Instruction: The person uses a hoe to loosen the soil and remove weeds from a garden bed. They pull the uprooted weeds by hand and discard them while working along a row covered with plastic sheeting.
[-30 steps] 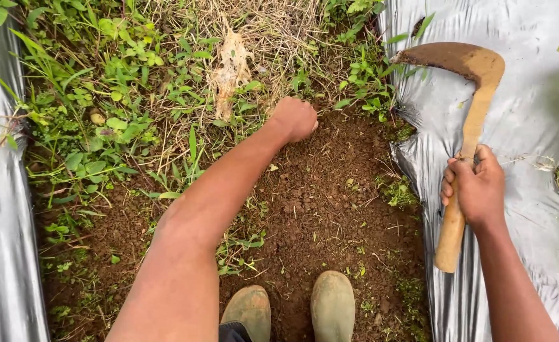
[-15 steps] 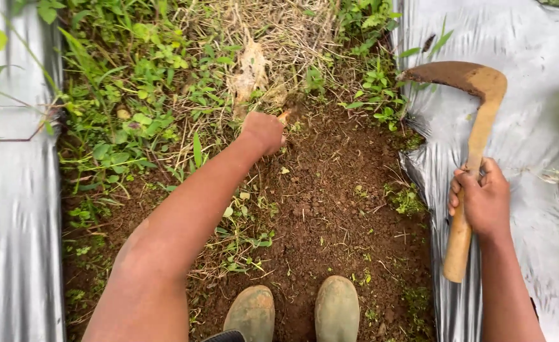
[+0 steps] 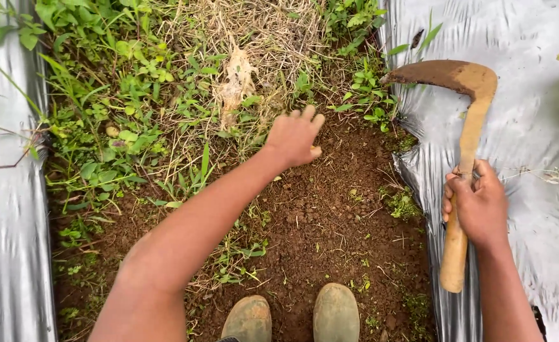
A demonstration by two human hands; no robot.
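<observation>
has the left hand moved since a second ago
Yes. The left hand was a fist below the pale dry leaf; it now lies open, slightly further from it.

Silver plastic mulch sheets point(image 3: 520, 145) flank bare brown soil point(image 3: 330, 215), with two muddy boots point(image 3: 336, 313) below.

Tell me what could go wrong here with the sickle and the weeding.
1. The left hand reaches open toward the weeds with the sickle blade's tip pointing that way; a swing might catch the fingers.
2. The sickle, gripped by the right hand, hangs over the plastic sheet, which a low stroke could slash.
3. The boots stand close behind the soil; a long pull could reach them.
</observation>
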